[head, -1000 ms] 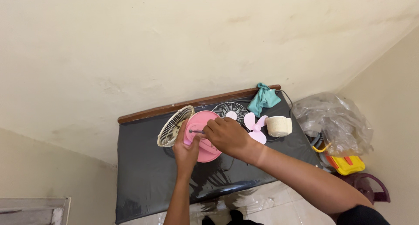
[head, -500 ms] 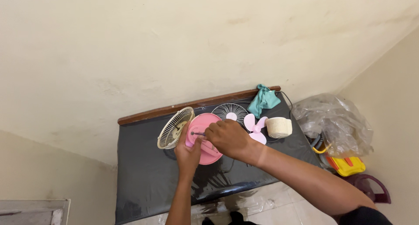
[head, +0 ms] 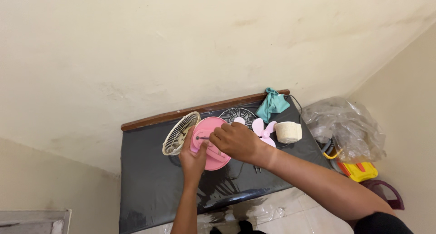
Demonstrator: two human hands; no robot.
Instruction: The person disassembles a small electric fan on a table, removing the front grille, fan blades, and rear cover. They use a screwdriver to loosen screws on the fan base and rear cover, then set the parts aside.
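Head view: left hand (head: pixel 193 157) grips the round pink fan housing (head: pixel 210 143); right hand (head: pixel 235 141) pinches its dark central shaft (head: pixel 203 137), fingertips together.

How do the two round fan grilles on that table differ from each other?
The cream grille stands tilted up on edge beside the left hand; the dark wire grille lies flat near the wall. The cream one looks domed and thick-ribbed, the dark one thin-wired with a pale centre disc. Both are round with spokes fanning out.

Both forearms reach forward and converge, the left hand (head: pixel 192 157) upright with fingers curled in a clasping grip, the right hand (head: pixel 236 142) bent across it, fingertips pinched together.
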